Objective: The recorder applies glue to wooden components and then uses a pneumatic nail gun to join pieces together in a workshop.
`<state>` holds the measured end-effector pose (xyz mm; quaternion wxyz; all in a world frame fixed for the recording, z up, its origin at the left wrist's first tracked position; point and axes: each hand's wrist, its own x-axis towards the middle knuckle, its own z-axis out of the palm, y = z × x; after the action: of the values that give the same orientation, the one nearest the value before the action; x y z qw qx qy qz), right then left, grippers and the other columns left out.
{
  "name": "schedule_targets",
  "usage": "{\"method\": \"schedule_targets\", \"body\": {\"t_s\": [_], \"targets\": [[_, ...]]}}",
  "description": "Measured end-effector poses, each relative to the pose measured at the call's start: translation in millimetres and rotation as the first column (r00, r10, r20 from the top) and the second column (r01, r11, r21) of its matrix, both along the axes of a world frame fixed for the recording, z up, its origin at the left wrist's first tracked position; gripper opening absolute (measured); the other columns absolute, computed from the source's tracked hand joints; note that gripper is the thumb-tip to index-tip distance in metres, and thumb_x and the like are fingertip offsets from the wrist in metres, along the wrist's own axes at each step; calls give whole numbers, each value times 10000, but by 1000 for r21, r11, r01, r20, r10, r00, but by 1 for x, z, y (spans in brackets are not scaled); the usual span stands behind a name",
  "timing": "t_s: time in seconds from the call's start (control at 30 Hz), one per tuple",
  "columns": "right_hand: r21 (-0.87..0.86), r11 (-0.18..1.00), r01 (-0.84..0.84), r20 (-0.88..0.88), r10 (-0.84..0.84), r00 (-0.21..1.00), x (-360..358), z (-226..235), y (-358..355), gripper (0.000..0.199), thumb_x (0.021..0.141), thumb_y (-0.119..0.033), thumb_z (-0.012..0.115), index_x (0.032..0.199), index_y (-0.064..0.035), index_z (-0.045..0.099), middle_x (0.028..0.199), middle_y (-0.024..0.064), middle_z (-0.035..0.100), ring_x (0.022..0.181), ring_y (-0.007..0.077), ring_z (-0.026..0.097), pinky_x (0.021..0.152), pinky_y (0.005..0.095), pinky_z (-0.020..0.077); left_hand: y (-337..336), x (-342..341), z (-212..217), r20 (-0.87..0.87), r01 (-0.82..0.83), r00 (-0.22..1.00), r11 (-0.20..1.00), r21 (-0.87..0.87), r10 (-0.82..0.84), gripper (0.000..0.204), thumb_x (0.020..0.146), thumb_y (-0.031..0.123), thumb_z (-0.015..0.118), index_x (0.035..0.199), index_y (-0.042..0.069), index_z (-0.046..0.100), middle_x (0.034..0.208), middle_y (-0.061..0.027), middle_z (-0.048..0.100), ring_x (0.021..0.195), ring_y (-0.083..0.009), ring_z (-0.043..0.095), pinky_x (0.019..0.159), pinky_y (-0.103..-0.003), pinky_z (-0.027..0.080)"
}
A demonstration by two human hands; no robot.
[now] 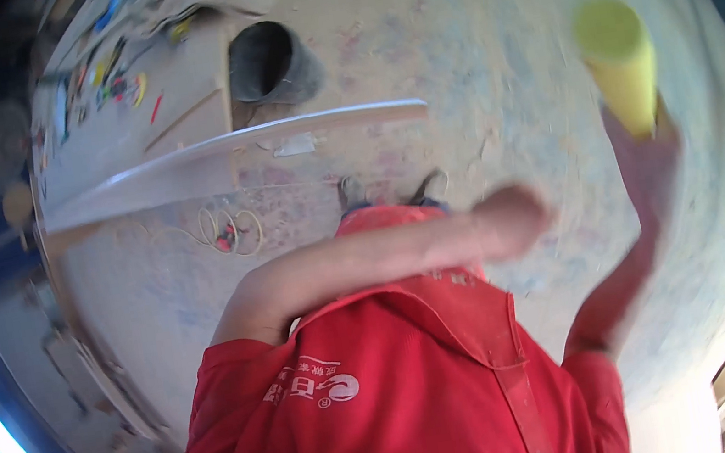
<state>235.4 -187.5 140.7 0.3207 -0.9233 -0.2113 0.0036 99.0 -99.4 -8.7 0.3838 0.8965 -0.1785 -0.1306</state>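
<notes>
- Upper right, the right grip (pixel 649 154) is wrapped round one end of the yellow tube (pixel 624 78); it might tip.
- Middle: left grip (pixel 515 222) blurry, I can't tell.

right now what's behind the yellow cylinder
Pale, mottled floor shows around the yellow cylinder, whose lower end is in the right hand. Anything directly behind the cylinder is covered, so I can't tell what's there.

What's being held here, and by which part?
The right hand grips a yellow cylinder by its lower end. The left hand is too blurred to tell.
</notes>
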Motion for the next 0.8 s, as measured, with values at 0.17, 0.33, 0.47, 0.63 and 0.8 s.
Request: {"method": "schedule_targets", "body": {"t_s": [0.17,0.33,0.47,0.63,0.8], "targets": [[3,992,-123,-131,122,984,21,-52,-12,161,880,-121,682,984,-29,601,642,-2,524,530,98,492,489,297,390,60,-73,-47,-451,159,874,983,-87,-181,271,739,157,674,983,41,681,822,-211,695,869,-373,704,736,-501,551],[-146,937,-318,-145,298,944,-23,-26,90,200,840,-108,688,1001,-10,621,626,38,555,497,129,528,476,329,420,173,-211,-88,-401,-773,456,577,263,794,325,844,267,635,1153,187,698,943,-196,709,979,-393,683,846,-499,525],[-165,835,-524,-104,514,852,-83,-6,216,265,814,-115,704,1035,19,645,651,87,603,522,151,582,506,339,460,224,-383,-188,-253,-850,268,352,393,930,272,764,224,627,961,107,773,961,-185,723,902,-405,684,800,-505,538],[-254,544,-800,-90,810,580,-136,-43,378,363,774,-160,734,1071,37,666,741,182,673,624,242,674,600,378,516,209,-550,-225,-344,-870,-472,-364,333,812,421,732,159,634,1123,63,755,1126,-221,708,1087,-368,670,976,-412,515],[-298,355,-886,-194,887,420,-184,-104,536,444,748,-221,763,1117,10,671,980,273,699,950,424,683,817,483,529,177,-628,-223,-418,-709,-705,-586,393,573,448,714,197,686,1144,93,757,1120,-231,711,1072,-350,685,949,-397,536]]}}
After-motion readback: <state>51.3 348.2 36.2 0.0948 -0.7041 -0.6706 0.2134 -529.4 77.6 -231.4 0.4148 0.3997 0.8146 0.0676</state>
